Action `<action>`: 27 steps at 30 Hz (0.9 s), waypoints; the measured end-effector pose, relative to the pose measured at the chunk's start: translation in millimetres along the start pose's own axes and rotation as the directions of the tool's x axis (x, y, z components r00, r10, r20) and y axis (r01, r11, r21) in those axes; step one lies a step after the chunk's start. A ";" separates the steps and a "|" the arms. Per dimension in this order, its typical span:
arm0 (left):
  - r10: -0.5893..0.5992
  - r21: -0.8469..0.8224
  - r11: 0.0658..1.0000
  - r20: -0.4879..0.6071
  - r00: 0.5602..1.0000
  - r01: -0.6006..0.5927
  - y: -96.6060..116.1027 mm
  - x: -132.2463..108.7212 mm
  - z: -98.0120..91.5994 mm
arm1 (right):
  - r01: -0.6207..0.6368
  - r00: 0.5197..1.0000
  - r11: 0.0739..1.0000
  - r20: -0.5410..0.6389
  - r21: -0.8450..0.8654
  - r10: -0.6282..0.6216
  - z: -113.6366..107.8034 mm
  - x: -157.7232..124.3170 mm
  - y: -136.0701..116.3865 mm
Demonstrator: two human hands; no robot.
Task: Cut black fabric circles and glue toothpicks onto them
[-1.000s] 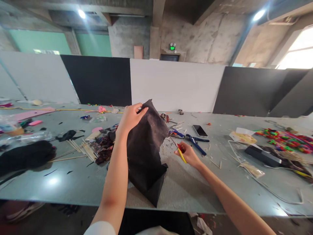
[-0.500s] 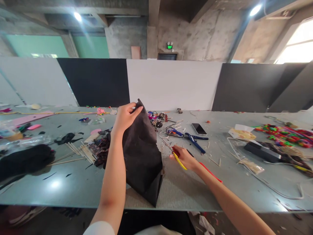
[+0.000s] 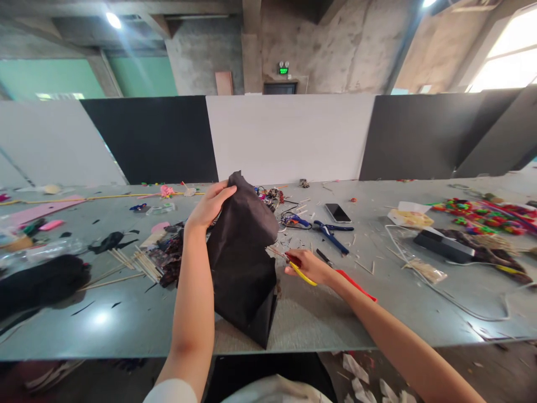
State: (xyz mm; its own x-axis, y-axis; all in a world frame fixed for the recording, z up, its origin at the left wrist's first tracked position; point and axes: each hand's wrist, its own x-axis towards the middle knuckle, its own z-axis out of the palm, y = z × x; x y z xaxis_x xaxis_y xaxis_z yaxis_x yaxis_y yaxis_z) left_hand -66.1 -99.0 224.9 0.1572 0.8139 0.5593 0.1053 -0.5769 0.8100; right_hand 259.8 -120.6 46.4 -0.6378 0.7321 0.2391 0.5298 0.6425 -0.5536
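Observation:
A large sheet of black material (image 3: 243, 263), paper or thin cloth, stands up from the table in front of me. My left hand (image 3: 210, 204) pinches its upper edge between thumb and fingers. At the sheet's right edge, my right hand (image 3: 308, 267) is closed around yellow-handled scissors (image 3: 304, 274). Their blades point left and reach the notch in that edge; whether they grip the material is too small to tell. Beneath my right forearm lies a red-handled tool (image 3: 356, 285), partly covered by my hand and arm.
Blue-handled pliers (image 3: 333, 238) and a phone (image 3: 338, 212) lie beyond my right hand. Thin wooden sticks (image 3: 145, 266) and dark scraps are on the left. A black box (image 3: 444, 246), white cable and colourful pompoms (image 3: 457, 212) sit right. Upright panels (image 3: 289, 137) line the table's back.
The sheet's upper part has bent over to the right, and a notch now shows in its right edge beside the scissors. The view has shifted slightly.

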 end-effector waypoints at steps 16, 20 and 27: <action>-0.085 -0.016 0.996 0.132 0.988 0.087 -0.9 1.9 5.1 | -0.008 0.991 0.999 -0.131 -0.038 0.003 -6.5 -3.3 -16.2; -0.109 0.002 0.994 0.200 0.974 0.111 -1.4 2.9 10.1 | 0.002 0.991 0.999 -0.134 -0.054 -0.009 -6.3 -2.6 -15.9; -0.125 0.044 0.992 0.281 0.952 0.117 3.0 3.1 17.1 | -0.006 0.989 0.998 -0.146 -0.059 -0.003 -9.5 -4.4 -19.9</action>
State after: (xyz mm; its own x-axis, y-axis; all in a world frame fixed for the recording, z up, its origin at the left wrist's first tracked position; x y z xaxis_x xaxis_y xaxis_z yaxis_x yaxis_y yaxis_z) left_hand -48.5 -99.4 226.1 0.4121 0.8273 0.3818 0.1659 -0.4802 0.8613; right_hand 257.4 -134.4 64.0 -0.5508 0.7554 0.3550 0.5656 0.6506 -0.5067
